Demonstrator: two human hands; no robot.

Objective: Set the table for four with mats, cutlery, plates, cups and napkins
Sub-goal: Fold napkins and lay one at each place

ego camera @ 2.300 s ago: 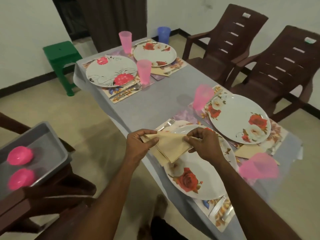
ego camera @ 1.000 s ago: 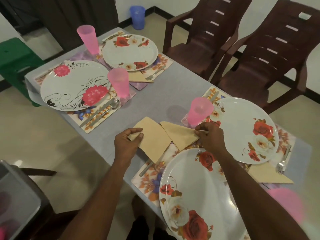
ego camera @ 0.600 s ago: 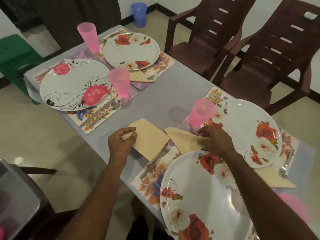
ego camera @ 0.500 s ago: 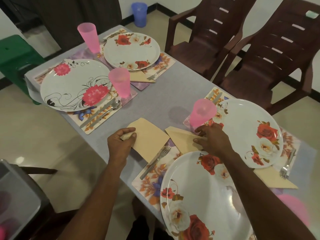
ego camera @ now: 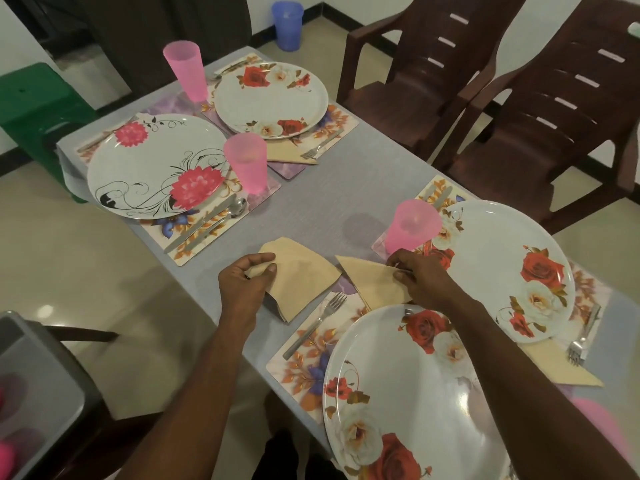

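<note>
Napkin is lying at 12 o'clock of the near plate, right hand pinching its top edge, left hand gripping the spare napkin; flattening advised, keeping it off the fork.

one head-worn wide-angle view looks forward and steeply down, close over the near edge of the grey cloth-covered table.
</note>
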